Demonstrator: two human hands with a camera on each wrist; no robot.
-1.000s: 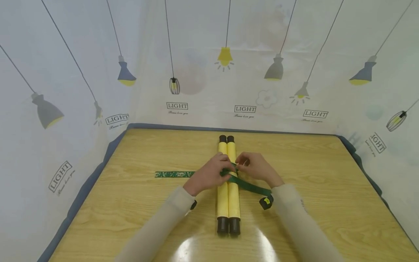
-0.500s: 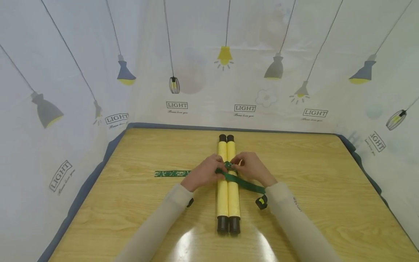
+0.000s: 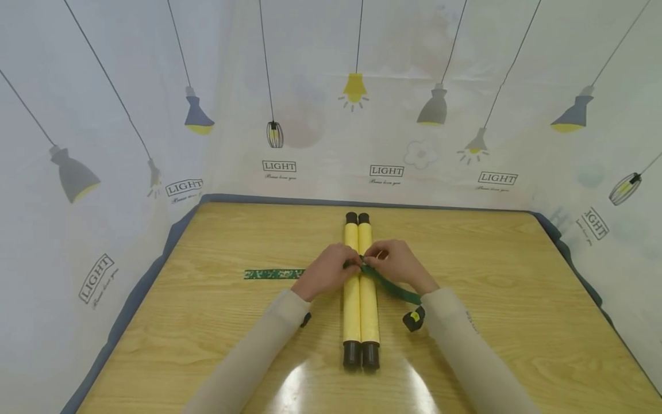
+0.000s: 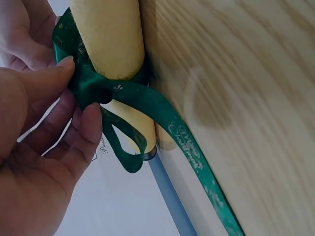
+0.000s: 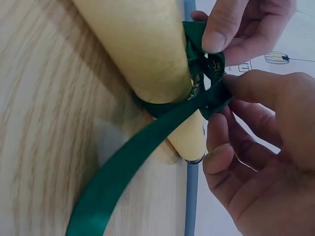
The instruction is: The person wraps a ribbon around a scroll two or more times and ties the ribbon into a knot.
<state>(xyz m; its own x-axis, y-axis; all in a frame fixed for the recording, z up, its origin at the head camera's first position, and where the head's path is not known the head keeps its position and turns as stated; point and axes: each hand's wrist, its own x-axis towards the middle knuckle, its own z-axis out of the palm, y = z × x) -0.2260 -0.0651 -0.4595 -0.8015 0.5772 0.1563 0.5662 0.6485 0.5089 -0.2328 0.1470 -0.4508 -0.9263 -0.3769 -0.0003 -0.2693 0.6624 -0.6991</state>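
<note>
Two pale yellow tubes [image 3: 351, 310] with black end caps lie side by side on the table, pointing away from me. A green printed ribbon [image 4: 147, 98] passes around them and gathers into folds above the middle. My left hand [image 3: 329, 269] pinches these folds between thumb and fingers; below it, in the left wrist view, hangs a ribbon loop [image 4: 129, 161]. From the other side my right hand [image 3: 398, 264] pinches the same ribbon [image 5: 138, 155] with thumb and index finger, close to the left fingertips. In the head view the fingers largely hide the crossing.
One ribbon tail [image 3: 274, 274] lies flat to the left on the wooden table [image 3: 217, 339]. The other slopes right toward the right sleeve [image 3: 455, 325]. A white sheet [image 3: 320, 132] printed with lamps surrounds the table's far and side edges.
My right hand has moved left toward my left hand, and the fingertips are now close together over the tubes. The ribbon's right strand now rises into the fingers.
</note>
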